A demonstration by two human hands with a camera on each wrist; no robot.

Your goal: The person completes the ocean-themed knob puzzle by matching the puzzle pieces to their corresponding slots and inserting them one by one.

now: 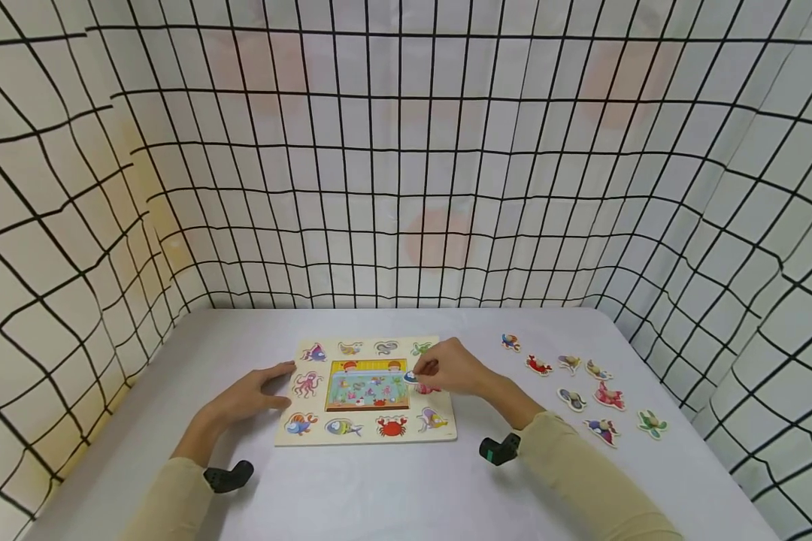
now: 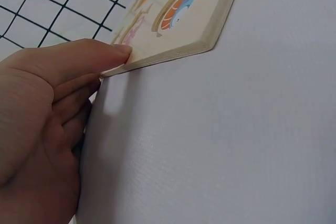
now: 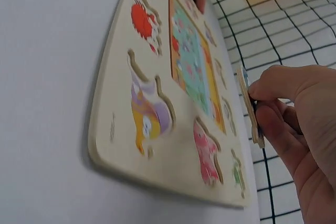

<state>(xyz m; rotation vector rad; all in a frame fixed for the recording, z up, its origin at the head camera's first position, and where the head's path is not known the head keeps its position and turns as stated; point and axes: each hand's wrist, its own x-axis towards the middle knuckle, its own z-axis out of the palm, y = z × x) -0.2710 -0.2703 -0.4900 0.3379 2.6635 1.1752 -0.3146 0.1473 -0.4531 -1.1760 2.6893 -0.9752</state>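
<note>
A wooden puzzle board [image 1: 449, 428] with sea-animal recesses around a framed aquarium picture [image 1: 368, 387] lies flat on the white table. My left hand [image 1: 249, 394] touches the board's left edge, its thumb and forefinger stretched out. In the left wrist view, the thumb [image 2: 100, 59] rests at the board's edge; the other fingers are partly hidden. Between thumb and fingers my right hand [image 1: 455, 367] pinches a thin wooden puzzle piece [image 1: 411, 377], white and blue from above. In the right wrist view that piece [image 3: 248, 103] is seen edge-on, held up off the board, its animal not clear.
Several loose animal pieces lie on the table to the right, among them a red crab [image 1: 538, 365], a pink piece [image 1: 610, 396] and a green piece [image 1: 652, 424]. Walls with a black grid [image 1: 399, 154] stand at the back and both sides.
</note>
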